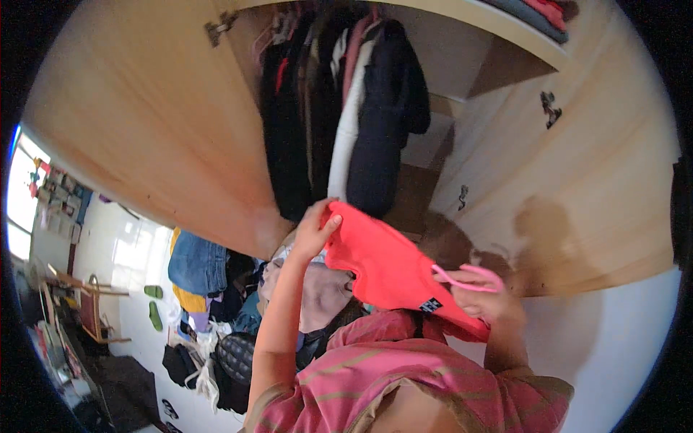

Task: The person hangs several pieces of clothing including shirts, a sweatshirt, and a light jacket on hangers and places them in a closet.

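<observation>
A: Where is the red garment (382,252) placed in relation to the grip?

B: It is stretched between the two hands, in front of the chest and below the hanging clothes (382,115). Its upper-left corner is pinched by the left hand (315,231), with the thumb pressed against the cloth and no gap visible. From there the fabric is slanted down to the right, its far end being lowered past the right hand (485,299).

A: And what is held on that side?

B: The fingers are curled round a slim pink loop (451,278), probably part of a hanger. Whether the cloth is also gripped by them cannot be told, since the palm is hidden.

A: How is the garment likely to be handled?

B: It is judged light, soft and hardly fragile; little slipperiness is expected, though sagging is, as the lower edge is already rumpled. It is best grasped near both upper corners, where the weight can be shared. If only one corner is pinched, the rest may be twisted or folded over.
</observation>
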